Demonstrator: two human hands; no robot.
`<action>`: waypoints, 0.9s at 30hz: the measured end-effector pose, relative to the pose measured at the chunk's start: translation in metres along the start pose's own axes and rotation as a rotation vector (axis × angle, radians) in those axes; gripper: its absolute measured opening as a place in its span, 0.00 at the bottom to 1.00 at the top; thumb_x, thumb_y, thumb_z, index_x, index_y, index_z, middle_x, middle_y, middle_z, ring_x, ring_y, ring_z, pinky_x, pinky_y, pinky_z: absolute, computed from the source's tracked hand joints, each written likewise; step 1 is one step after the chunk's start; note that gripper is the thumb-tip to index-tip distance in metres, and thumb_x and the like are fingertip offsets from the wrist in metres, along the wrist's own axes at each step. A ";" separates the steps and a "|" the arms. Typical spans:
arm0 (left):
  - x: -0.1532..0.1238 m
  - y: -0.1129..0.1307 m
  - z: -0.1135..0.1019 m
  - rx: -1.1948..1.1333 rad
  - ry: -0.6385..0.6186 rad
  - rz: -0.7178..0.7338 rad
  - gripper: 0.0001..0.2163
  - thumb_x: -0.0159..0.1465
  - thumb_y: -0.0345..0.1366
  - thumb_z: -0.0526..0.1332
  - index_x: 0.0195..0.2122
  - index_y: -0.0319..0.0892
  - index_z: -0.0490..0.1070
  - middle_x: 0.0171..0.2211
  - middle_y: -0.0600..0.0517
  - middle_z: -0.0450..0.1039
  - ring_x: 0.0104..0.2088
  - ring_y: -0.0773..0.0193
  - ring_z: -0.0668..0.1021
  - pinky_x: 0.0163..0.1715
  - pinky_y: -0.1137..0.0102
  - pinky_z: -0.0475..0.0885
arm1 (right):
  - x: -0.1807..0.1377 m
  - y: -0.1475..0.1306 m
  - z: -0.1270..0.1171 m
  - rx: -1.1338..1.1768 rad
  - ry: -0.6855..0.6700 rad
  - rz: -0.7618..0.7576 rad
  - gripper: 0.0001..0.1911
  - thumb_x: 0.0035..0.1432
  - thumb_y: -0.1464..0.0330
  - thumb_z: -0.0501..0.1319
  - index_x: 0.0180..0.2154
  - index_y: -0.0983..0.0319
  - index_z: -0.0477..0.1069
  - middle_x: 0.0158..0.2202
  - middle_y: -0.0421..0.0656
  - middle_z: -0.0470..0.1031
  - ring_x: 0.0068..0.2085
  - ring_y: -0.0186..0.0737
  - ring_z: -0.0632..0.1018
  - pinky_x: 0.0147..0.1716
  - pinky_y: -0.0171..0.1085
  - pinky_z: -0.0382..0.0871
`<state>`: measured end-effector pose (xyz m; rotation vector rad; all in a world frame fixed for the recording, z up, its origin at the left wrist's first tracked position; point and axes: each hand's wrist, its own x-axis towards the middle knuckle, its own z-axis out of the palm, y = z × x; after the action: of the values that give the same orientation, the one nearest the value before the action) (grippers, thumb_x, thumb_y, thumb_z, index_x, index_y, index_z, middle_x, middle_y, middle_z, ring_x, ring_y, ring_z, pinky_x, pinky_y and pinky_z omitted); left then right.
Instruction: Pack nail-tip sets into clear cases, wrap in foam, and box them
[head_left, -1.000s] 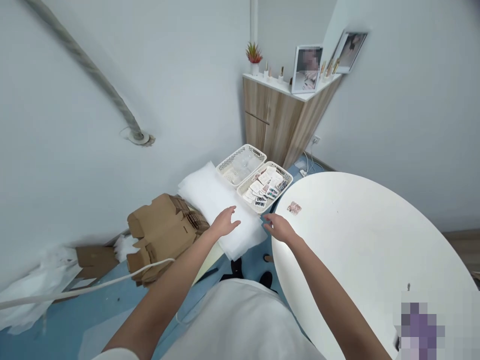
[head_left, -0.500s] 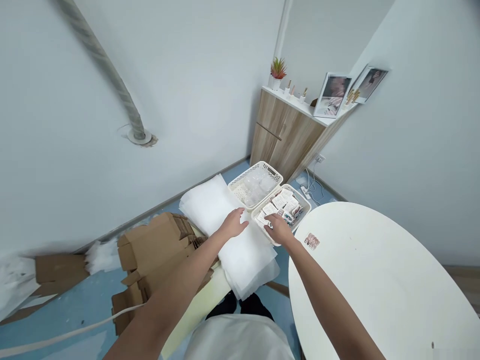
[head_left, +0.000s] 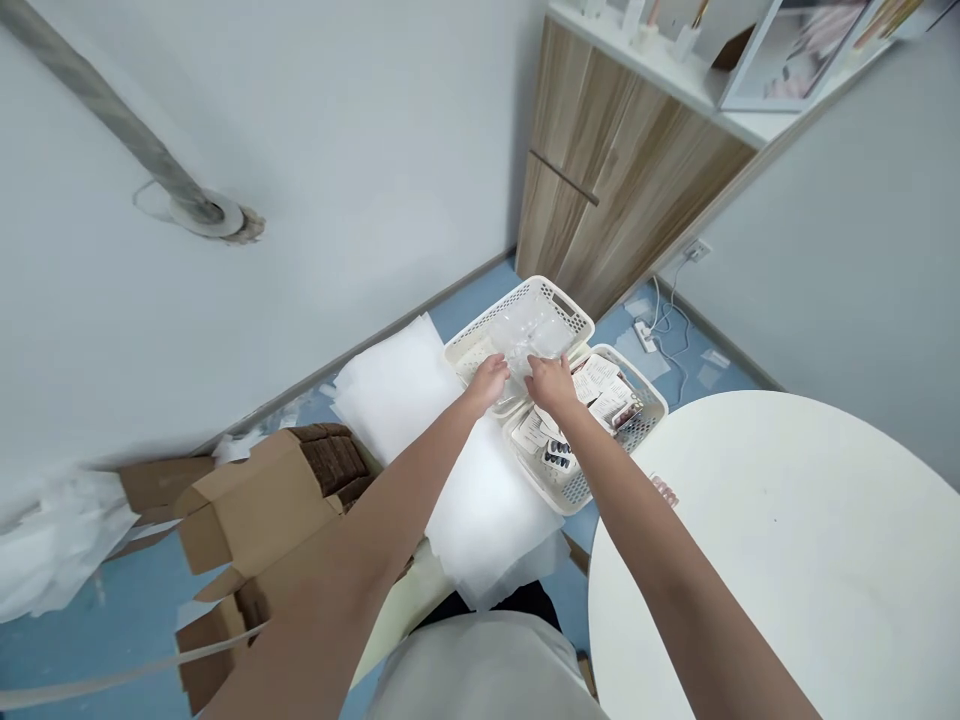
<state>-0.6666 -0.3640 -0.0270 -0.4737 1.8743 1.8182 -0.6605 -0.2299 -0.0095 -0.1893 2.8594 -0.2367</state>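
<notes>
From here I judge the clear plastic pieces (head_left: 546,335) light, slippery, best pinched by an edge, but can't tell whether left hand (head_left: 489,381) or right hand (head_left: 551,384) grips any.

no readable text, white cards (head_left: 598,376) in a basket (head_left: 576,490), their print too small

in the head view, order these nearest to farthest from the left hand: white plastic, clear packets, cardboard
1. Clear packets: in the far basket, right by the left hand.
2. Cardboard: left of that hand, closer to the wearer.
3. White plastic: at the far left, past the cardboard.
</notes>
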 end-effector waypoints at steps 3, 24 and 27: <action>0.011 0.000 0.011 -0.028 0.019 0.000 0.24 0.54 0.32 0.55 0.54 0.40 0.58 0.56 0.42 0.60 0.53 0.58 0.67 0.49 0.65 0.62 | 0.017 0.000 0.011 -0.033 -0.030 0.033 0.12 0.55 0.69 0.53 0.42 0.65 0.65 0.40 0.51 0.74 0.46 0.47 0.72 0.56 0.55 0.35; -0.001 -0.006 0.015 -0.445 0.196 -0.169 0.20 0.50 0.28 0.56 0.46 0.42 0.61 0.38 0.50 0.69 0.44 0.63 0.72 0.43 0.68 0.65 | 0.009 -0.013 0.016 0.076 -0.021 -0.002 0.16 0.54 0.66 0.52 0.44 0.62 0.64 0.33 0.47 0.76 0.40 0.48 0.75 0.54 0.59 0.26; -0.015 -0.003 0.005 -0.390 0.225 -0.041 0.22 0.50 0.29 0.58 0.48 0.41 0.60 0.41 0.48 0.67 0.41 0.64 0.74 0.41 0.68 0.67 | -0.006 -0.019 0.004 0.202 0.082 -0.033 0.16 0.56 0.66 0.49 0.46 0.62 0.65 0.37 0.46 0.76 0.42 0.45 0.75 0.56 0.56 0.32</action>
<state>-0.6521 -0.3608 -0.0210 -0.8777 1.6270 2.1867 -0.6515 -0.2481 -0.0084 -0.1908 2.8899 -0.5482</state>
